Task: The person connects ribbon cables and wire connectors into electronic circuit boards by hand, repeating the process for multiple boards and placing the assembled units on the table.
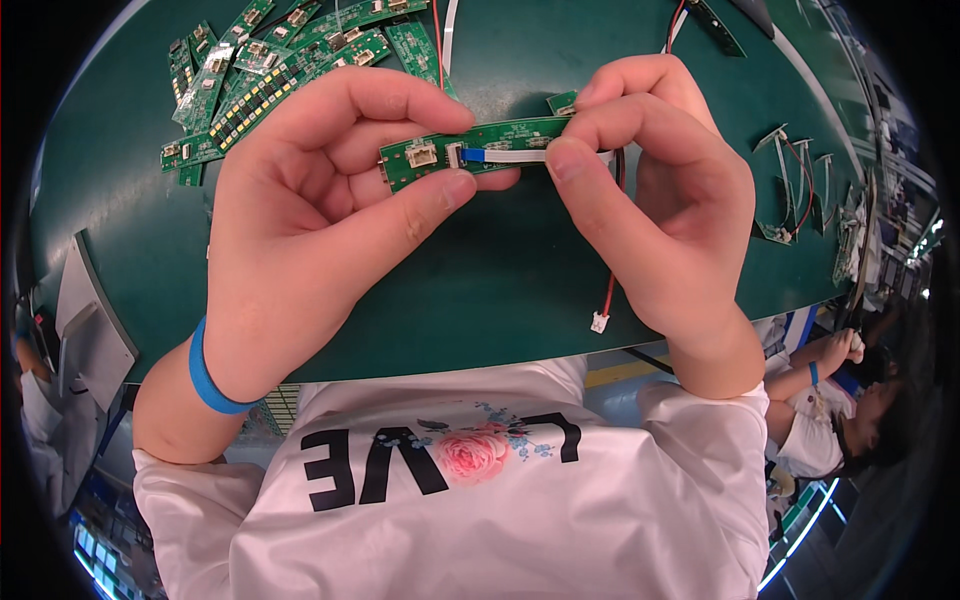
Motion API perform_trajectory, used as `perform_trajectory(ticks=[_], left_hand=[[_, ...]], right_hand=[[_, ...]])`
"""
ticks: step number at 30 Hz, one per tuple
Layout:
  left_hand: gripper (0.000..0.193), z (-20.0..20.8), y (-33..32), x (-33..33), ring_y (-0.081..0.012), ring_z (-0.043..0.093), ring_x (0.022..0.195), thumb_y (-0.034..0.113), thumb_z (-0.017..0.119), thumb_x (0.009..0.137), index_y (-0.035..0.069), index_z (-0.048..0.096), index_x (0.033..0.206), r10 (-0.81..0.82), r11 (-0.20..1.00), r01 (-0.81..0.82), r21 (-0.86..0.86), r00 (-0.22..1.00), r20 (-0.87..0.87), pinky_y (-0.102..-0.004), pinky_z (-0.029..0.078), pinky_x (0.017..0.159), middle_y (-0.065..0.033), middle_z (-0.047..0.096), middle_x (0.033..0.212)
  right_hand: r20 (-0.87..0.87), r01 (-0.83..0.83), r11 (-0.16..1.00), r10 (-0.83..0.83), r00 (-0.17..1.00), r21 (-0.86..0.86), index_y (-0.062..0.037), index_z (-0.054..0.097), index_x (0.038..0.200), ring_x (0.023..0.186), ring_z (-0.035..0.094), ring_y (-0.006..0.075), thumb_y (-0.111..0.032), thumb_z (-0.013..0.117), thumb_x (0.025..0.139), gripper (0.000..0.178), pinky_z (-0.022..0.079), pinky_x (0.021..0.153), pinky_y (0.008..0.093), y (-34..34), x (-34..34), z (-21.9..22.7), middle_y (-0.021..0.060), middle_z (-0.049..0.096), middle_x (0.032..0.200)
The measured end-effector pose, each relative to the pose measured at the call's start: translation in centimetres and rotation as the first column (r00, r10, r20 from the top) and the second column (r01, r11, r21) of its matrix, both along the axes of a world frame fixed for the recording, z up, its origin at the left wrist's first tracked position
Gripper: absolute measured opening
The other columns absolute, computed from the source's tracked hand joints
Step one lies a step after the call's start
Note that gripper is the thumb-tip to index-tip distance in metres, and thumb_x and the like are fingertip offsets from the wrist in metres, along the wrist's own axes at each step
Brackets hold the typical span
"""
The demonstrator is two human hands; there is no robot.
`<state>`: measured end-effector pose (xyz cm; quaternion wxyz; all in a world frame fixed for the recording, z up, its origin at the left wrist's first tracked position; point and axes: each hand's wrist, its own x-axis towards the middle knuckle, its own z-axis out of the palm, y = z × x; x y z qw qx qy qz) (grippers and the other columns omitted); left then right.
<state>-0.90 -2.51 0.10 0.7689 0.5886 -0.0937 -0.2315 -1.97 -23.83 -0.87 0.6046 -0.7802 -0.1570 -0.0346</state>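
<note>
Between my two hands is a narrow green circuit board (pixel 505 133), held a little above the table. My left hand (pixel 300 200) pinches its left part, thumb below and fingers behind. The thumb and fingers of my right hand (pixel 660 180) close on the board's right end and on a white flat ribbon cable (pixel 515 156). The cable's blue end lies at a small connector on the board, beside a white socket (pixel 421 156). Whether it is fully seated I cannot tell. A red and black wire with a white plug (pixel 599 322) hangs below my right hand.
A green table (pixel 480 290) spreads beneath my hands. Several loose circuit boards (pixel 255 95) are heaped at the far left. More boards with wires (pixel 795 190) lie at the right, and another board (pixel 718 28) at the far right. A person (pixel 825 400) sits beyond the right edge.
</note>
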Motion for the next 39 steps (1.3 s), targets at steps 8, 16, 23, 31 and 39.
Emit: perform_trajectory(ticks=[8, 16, 23, 31, 39], left_hand=[[0.03, 0.0, -0.1, -0.1, -0.027, 0.062, 0.101, -0.012, 0.053, 0.083, -0.005, 0.047, 0.112, 0.008, 1.0, -0.009, -0.016, 1.0, -0.028, -0.0268, 0.057, 0.078, -0.0145, 0.06, 0.105], [0.031, 0.3, -0.3, -0.3, -0.0264, 0.062, 0.101, -0.012, 0.054, 0.082, -0.005, 0.047, 0.112, 0.035, 0.999, -0.037, -0.025, 0.997, -0.074, -0.0265, 0.055, 0.079, -0.0146, 0.06, 0.107], [0.032, 0.3, -0.2, -0.2, -0.0249, 0.063, 0.099, -0.012, 0.055, 0.081, -0.005, 0.047, 0.112, 0.023, 1.0, -0.022, 0.011, 0.998, -0.051, -0.0263, 0.054, 0.082, -0.0148, 0.06, 0.108], [0.03, 0.2, -0.2, -0.1, -0.0245, 0.063, 0.099, -0.012, 0.055, 0.082, -0.005, 0.048, 0.11, 0.022, 1.0, -0.022, 0.016, 0.999, -0.031, -0.0243, 0.051, 0.082, -0.0148, 0.06, 0.108], [0.026, -0.5, -0.1, 0.2, -0.0208, 0.064, 0.092, -0.006, 0.057, 0.083, -0.002, 0.052, 0.108, 0.021, 0.998, -0.027, -0.058, 0.994, -0.103, -0.0287, 0.05, 0.084, -0.0111, 0.06, 0.103]], right_hand=[[0.074, -0.055, 0.991, 0.064, 0.995, -0.123, 0.0025, 0.062, 0.081, 0.087, 0.048, 0.0132, 0.006, 0.064, 0.075, 0.007, 0.036, 0.077, 0.0236, 0.6, 0.3, 1.3, 0.0098, 0.05, 0.097], [0.065, 0.011, 0.999, -0.008, 0.998, -0.052, 0.0021, 0.062, 0.08, 0.087, 0.048, 0.0134, 0.006, 0.064, 0.074, 0.008, 0.037, 0.076, 0.0236, 0.8, 0.1, 0.8, 0.0098, 0.05, 0.096], [0.125, 0.032, 0.981, -0.008, 0.992, -0.193, 0.0016, 0.062, 0.079, 0.086, 0.048, 0.0132, 0.005, 0.066, 0.073, 0.008, 0.037, 0.074, 0.0234, 1.1, 0.2, 1.3, 0.0098, 0.051, 0.094], [0.089, -0.008, 0.989, 0.021, 0.996, -0.147, 0.0017, 0.062, 0.08, 0.085, 0.048, 0.0124, 0.004, 0.066, 0.074, 0.007, 0.037, 0.073, 0.0229, 0.9, 0.3, 1.0, 0.0096, 0.051, 0.094], [0.067, 0.02, 0.964, -0.002, 0.998, -0.266, 0.0007, 0.063, 0.081, 0.081, 0.049, 0.0107, 0.003, 0.066, 0.076, 0.006, 0.039, 0.069, 0.0219, 1.0, 0.3, 0.9, 0.0081, 0.051, 0.094]])
